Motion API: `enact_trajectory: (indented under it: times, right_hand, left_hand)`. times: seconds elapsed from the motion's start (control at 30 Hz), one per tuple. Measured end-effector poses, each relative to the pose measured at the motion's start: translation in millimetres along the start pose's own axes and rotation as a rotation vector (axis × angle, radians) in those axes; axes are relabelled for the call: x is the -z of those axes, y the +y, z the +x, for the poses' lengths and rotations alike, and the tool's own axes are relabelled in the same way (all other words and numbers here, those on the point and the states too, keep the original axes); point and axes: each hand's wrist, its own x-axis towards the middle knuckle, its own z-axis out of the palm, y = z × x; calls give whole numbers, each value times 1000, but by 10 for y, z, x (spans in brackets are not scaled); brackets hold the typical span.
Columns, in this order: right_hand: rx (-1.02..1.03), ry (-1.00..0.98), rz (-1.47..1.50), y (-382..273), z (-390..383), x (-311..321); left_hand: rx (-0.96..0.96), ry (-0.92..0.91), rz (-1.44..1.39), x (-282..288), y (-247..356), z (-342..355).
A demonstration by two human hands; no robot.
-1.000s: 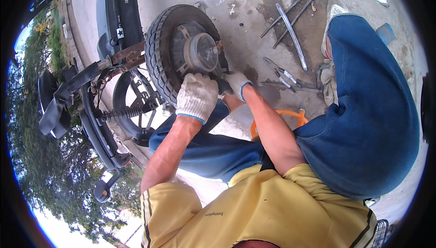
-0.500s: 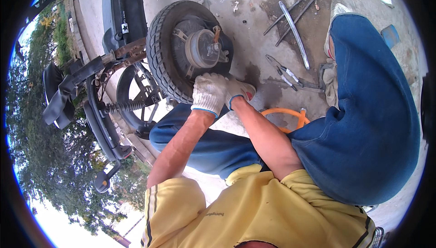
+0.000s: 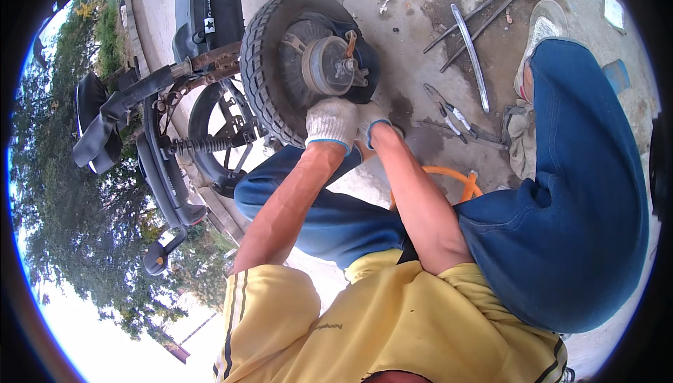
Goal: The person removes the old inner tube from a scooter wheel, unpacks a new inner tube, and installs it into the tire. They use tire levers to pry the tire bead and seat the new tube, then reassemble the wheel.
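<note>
Here the left hand [image 3: 331, 122] and right hand [image 3: 371, 122], both gloved and curled close together at the lower edge of the tyre [image 3: 270, 67] on the ground, what they grip hidden, seem best kept low, clear of the hub [image 3: 329, 64].

Inventory, counted from the head view:

- Gloved hands: two, left hand [image 3: 332, 122] and right hand [image 3: 373, 121].
- Scooter wheels: two, a tyred rear wheel [image 3: 298, 60] and a bare rim [image 3: 219, 130] behind it.
- Coil spring [image 3: 200, 146]: one.
- Pliers [image 3: 452, 113]: one pair on the concrete floor [image 3: 420, 4].
- Long metal bars [image 3: 471, 46]: about three.
- Orange hose [image 3: 449, 176]: one.
- Mirror [image 3: 155, 260]: one.
</note>
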Motion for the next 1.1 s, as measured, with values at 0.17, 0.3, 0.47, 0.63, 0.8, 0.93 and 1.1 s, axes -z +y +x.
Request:
enact_trajectory:
  times: [0.17,0.3,0.47,0.63,0.8,0.93,1.1]
  right_hand:
    - [-131,-15,37,-100,-315,-41]
    - [-100,-105,-105,-140,-295,-50]
    - [117,-97,-338,220,173,111]
    - [-225,-84,32,-446,-749,-47]
    - [-112,91,199,-514,-329,552]
    - [97,206,91,-761,-457,459]
    - [417,258,-428,-600,-40,332]
  left_hand:
    - [31,-156,-33,154,-56,80]
    - [26,-330,-73,195,-64,161]
    - [-172,-268,-7,91,-163,181]
    - [-39,-271,126,-5,37,-72]
    - [-95,119,272,-505,-100,-223]
    - [-172,222,294,199,-176,-403]
    - [-236,223,119,243,25,-402]
